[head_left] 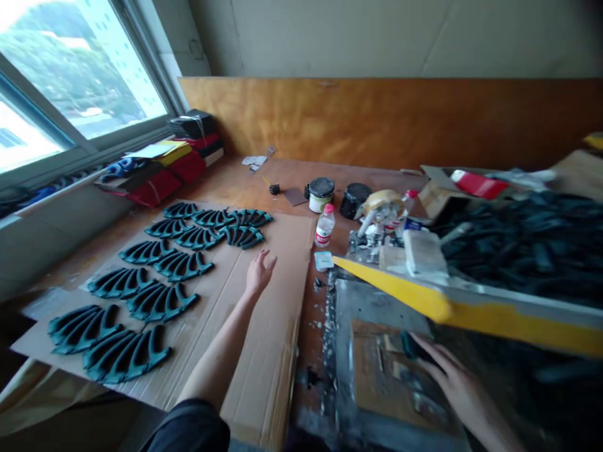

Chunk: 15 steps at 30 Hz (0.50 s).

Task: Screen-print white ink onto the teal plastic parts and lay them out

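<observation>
My left hand (260,271) is over the cardboard sheet (273,314), fingers apart and holding nothing, just below the nearest dark green fan-shaped part (242,236). Several more such parts lie in rows on the sheet's left side. At the lower right, my right hand (443,364) has its fingertips at a small dark piece (411,346) above a worn wooden board (372,376). The fingers of that hand are blurred, and whether they grip the piece is unclear. The board rests on a grey, stained plate (346,307).
A bottle with a red cap (325,227) and two jars (321,193) stand beyond the board. A yellow-edged tray rim (400,292) borders a heap of dark parts (532,251) on the right. Red folders (164,182) lie by the window.
</observation>
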Available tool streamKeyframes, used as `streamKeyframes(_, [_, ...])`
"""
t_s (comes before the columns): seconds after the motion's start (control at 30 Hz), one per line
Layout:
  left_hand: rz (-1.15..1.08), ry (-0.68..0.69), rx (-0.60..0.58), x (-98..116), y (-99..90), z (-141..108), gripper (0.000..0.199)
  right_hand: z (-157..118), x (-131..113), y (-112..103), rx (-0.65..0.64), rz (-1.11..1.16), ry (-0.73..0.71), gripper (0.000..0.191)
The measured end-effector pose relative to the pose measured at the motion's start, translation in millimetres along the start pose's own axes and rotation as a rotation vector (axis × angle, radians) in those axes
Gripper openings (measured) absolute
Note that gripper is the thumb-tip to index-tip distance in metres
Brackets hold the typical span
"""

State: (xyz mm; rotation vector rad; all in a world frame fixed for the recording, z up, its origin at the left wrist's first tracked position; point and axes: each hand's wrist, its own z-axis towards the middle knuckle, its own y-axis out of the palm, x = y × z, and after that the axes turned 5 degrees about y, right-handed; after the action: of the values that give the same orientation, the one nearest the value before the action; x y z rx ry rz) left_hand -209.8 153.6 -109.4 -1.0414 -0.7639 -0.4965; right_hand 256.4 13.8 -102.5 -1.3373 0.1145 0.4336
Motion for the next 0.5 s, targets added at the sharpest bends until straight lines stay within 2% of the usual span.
streamKeyframes(0.1, [-0.107, 0.012, -0.015, 58.7, 4.7, -48.0, 0.045, -14.3, 6.6, 21.2, -0.067, 0.046, -0.209, 0.052])
streamKeyframes(0.17, [-0.345, 0.001, -0.003, 104.5, 3.4, -75.6, 0.048, -15.8, 4.5, 27.8, -0.054, 0.030, -0.364, 0.061])
streamKeyframes(0.27, [-0.760, 0.000, 0.037, 176.0, -3.3, -100.4, 0.046, -10.3, -1.5, 28.3, 0.011, -0.006, -0.475, 0.054])
streamKeyframes(0.33, [-0.896, 0.068, 0.066, 217.0, -9.0, -105.5, 0.041, -5.0, -5.4, 27.8, 0.032, -0.016, -0.501, 0.047])
streamKeyframes(0.43, [-0.938, 0.139, 0.100, 255.3, -17.7, -107.2, 0.049, -1.8, -8.6, 28.0, 0.045, -0.025, -0.527, 0.043])
streamKeyframes(0.5, [-0.892, 0.100, 0.109, 262.1, -24.6, -113.8, 0.053, -2.9, -5.0, 24.8, 0.042, -0.043, -0.545, 0.044])
